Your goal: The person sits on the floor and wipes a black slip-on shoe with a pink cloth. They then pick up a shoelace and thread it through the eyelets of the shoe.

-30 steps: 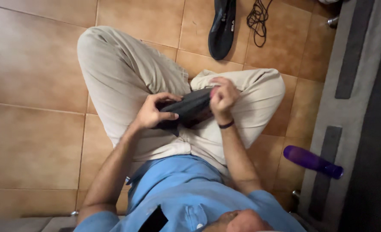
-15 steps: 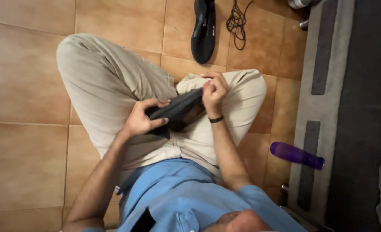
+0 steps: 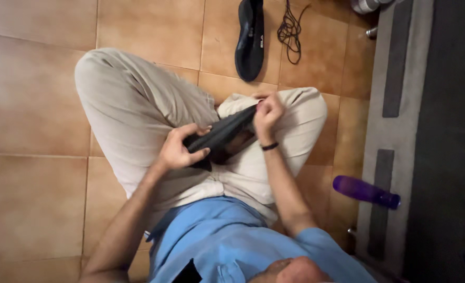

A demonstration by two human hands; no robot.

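— What do the two hands hold at this moment?

— Both hold one dark grey sock (image 3: pixel 223 132). The person sits with crossed legs on the tiled floor (image 3: pixel 33 105), and the sock lies stretched over the lap, on a foot that is mostly hidden under it. The left hand (image 3: pixel 179 149) has its grip closed on the lower end of the sock: the thumb is on top and the fingers are curled under the cloth. The right hand (image 3: pixel 267 115) pinches the upper end, with the fingertips pressed together on the edge of the cloth, just beside the knee of the beige trousers (image 3: pixel 138 105).

— Is the sock tight or loose?

— It looks pulled into a straight band between the two hands, running diagonally from the lower left to the upper right. How much of the foot is inside, I cannot tell.

— What lies around the person?

— A black shoe (image 3: pixel 249 39) lies on the tiles beyond the knees, well apart from the hands, and a black cord (image 3: pixel 291 29) is bunched just beside it. To the right, a purple bottle (image 3: pixel 366 192) lies on its side, partly on the tiles and partly on a grey rug (image 3: pixel 400 63) with darker stripes. The person wears a blue shirt (image 3: pixel 227 241) and a thin black band (image 3: pixel 269 147) on the right wrist.
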